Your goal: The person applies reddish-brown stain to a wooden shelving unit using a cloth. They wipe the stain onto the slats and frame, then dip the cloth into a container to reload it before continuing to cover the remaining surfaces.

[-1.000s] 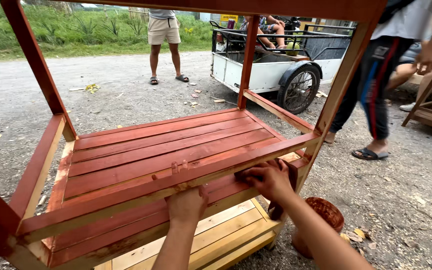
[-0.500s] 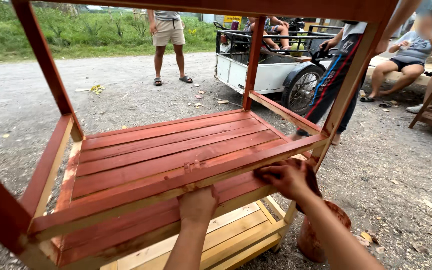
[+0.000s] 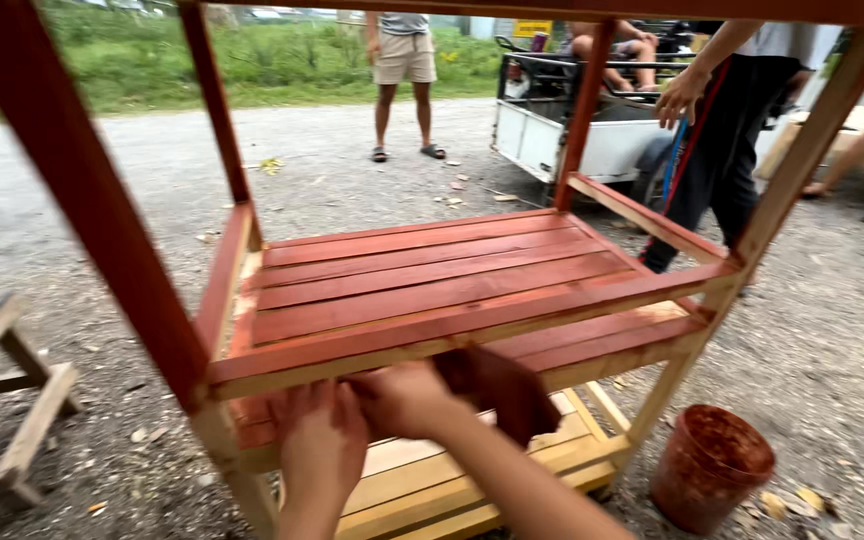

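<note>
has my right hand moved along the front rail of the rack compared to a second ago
Yes. The right hand was near the rack's right front post; now it is further left along the front rail, beside the left hand.

Open gap btwn the red top shelf [image 3: 422, 275] & lower shelf [image 3: 592, 335] lets hands in from front; side posts [image 3: 92, 220] & paint bucket [image 3: 710, 465] block flanks.

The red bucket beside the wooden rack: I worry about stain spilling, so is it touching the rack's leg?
Apart. The head view shows bare gravel between the red bucket and the rack's front leg.
</note>
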`<state>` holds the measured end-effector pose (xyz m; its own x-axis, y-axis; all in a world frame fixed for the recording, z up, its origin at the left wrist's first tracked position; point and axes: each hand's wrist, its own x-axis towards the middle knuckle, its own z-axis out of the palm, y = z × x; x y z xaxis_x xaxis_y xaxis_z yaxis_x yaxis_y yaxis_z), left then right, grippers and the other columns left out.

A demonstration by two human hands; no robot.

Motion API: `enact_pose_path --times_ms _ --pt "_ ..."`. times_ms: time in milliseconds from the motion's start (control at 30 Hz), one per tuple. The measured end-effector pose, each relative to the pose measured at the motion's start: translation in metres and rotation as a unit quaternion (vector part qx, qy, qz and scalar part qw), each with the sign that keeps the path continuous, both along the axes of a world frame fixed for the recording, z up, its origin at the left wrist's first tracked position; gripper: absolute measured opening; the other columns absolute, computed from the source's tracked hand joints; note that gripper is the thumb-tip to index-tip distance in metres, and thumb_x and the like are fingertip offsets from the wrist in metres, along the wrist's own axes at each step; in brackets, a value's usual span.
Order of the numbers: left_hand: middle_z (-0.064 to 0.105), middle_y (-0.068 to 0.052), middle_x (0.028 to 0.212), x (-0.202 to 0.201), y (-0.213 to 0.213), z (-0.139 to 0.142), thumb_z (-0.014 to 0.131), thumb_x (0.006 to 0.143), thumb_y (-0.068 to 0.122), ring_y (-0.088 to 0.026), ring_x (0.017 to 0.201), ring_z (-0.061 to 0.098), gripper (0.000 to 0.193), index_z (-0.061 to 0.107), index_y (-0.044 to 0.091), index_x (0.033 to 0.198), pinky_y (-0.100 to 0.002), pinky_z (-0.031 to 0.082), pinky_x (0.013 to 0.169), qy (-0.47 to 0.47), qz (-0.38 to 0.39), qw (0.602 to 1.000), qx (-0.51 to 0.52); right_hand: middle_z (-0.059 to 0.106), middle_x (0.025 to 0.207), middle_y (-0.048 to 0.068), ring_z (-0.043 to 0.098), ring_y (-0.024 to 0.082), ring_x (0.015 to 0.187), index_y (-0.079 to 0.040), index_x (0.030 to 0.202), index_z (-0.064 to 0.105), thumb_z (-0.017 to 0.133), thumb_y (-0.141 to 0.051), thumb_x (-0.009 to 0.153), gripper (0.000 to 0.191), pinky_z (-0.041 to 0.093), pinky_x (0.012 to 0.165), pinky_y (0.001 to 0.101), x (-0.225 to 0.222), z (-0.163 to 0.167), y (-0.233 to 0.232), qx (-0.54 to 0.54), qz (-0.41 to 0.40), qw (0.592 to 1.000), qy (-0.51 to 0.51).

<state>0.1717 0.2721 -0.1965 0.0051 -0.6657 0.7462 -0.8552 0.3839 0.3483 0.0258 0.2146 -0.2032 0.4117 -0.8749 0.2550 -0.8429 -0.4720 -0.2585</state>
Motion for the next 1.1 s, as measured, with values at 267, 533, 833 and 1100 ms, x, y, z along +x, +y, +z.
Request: enact_pose_path --times_ms 267,533,833,1100 --pt "0.060 -0.026 0.118 0.047 0.010 0.007 0.052 0.092 0.015 -0.048 0.102 0.057 0.028 0.065 0.002 0.113 -0.053 0.048 0.084 0.165 -0.034 0.982 0.085 0.064 0.132 0.019 0.055 0.039 0.128 -0.009 0.124 0.064 0.062 -0.031 0.087 0.044 0.040 0.107 0.0543 0.103 -0.039 -0.057 -0.145 0.150 0.978 -0.032" --pt "0.066 -0.023 0.109 -0.002 0.008 0.009 0.055 0.090 0.012 -0.049 0.109 0.057 0.020 0.067 0.003 0.103 -0.055 0.045 0.100 0.082 -0.021 0.995 -0.052 0.069 0.119 0.020 0.061 0.039 0.114 -0.009 0.115 0.069 0.061 -0.031 0.091 0.034 0.047 0.096 0.0500 0.060 -0.033 -0.056 -0.060 0.070 0.996 -0.010" --pt "0.065 -0.029 0.127 -0.067 -0.002 0.011 0.051 0.098 0.021 -0.050 0.116 0.058 0.037 0.064 -0.002 0.125 -0.053 0.044 0.101 0.113 -0.111 0.985 -0.067 0.066 0.121 0.019 0.059 0.043 0.110 -0.016 0.127 0.064 0.068 -0.034 0.085 0.046 0.044 0.093 0.0548 -0.053 0.043 0.011 -0.058 -0.023 0.998 -0.022" --pt "0.062 -0.020 0.136 -0.146 -0.029 -0.003 0.043 0.098 0.032 -0.040 0.130 0.052 0.047 0.060 0.008 0.134 -0.051 0.041 0.103 -0.031 -0.082 0.995 0.049 0.072 0.115 0.011 0.065 0.036 0.107 -0.018 0.122 0.066 0.064 -0.032 0.091 0.034 0.051 0.091 0.0484 -0.191 0.029 0.003 -0.106 -0.129 0.986 0.019"
